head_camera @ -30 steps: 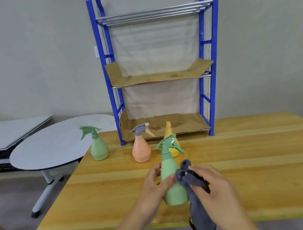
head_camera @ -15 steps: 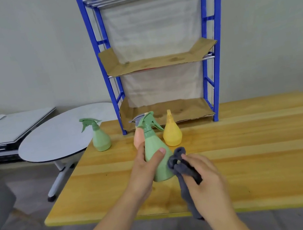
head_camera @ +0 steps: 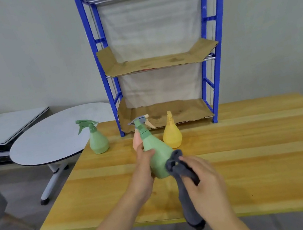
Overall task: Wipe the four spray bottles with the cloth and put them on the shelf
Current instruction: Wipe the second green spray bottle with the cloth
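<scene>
At the centre of the frame the left hand (head_camera: pixel 142 168) grips a green spray bottle (head_camera: pixel 158 157), fingers curled round its body, tilted above the wooden table (head_camera: pixel 254 158); the right hand (head_camera: pixel 206 182) clutches a dark grey cloth (head_camera: pixel 184 181) against the bottle's lower right side. Behind, a peach bottle (head_camera: pixel 136 142) and a yellow bottle (head_camera: pixel 172 134) stand before the blue shelf (head_camera: pixel 213 48); another green bottle (head_camera: pixel 97 139) stands left of centre on the table.

green bottle (head_camera: pixel 159 158), grey cloth (head_camera: pixel 185 187), blue shelf (head_camera: pixel 213 44), yellow table (head_camera: pixel 252 148)
</scene>
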A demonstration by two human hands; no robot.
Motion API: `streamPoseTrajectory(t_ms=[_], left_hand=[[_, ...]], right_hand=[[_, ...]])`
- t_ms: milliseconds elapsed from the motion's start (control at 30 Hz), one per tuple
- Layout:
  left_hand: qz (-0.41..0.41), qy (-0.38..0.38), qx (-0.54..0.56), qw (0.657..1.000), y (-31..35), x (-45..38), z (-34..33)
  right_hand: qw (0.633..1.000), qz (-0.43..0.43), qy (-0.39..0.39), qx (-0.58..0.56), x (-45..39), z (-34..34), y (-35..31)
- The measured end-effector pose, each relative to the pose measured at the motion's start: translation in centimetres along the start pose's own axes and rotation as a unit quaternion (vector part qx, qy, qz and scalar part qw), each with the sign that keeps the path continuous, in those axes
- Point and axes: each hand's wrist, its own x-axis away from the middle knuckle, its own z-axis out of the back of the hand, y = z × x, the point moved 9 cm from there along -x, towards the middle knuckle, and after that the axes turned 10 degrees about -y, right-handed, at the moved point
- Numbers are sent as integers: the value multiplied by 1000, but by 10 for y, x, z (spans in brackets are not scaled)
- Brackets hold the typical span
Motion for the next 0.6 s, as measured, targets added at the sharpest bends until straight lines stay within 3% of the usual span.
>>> streamPoseTrajectory(t_ms=[67,200,333,467,600], left_hand=[[24,-12,18,999,-2,0,1],[42,-30,4,999,3,3,8],[56,-14,-1,998,1,4,19],[53,4,8,999,3,6,25],[42,24,4,999,7,7,26]], right_hand=[[1000,-18,16,-7,-4,2,2],[998,43,-51,14,-3,-20,-14],[999,-7,-23,-24,-8,-12,0],[996,46,-73,-3,-6,-32,-20],[999,-13,-36,-23,-16,-23,-4]])
